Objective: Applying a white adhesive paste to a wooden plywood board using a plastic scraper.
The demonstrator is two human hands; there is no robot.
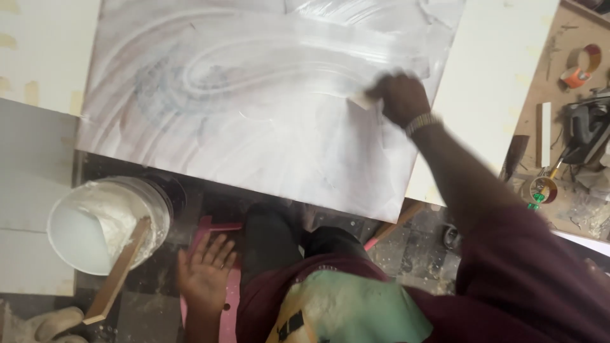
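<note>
Dusty workshop floor is showing under a big white board (267,108), where the right hand (399,96), clamped on a small pale scraper (362,100), is spreading filler far right, needing even strokes next, while the left hand (206,270) is resting open near the bucket (105,222).

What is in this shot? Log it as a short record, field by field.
Right hand: pressed on the board, gripping a small pale scraper; hand blurred
Left hand: open, fingers spread, resting on a pink stool
Board: large flat panel coated in white paste with curved swipe marks
Bucket: white, lower left, holding white paste and a wooden stick
Bench at right: tape rolls, power tool
</note>
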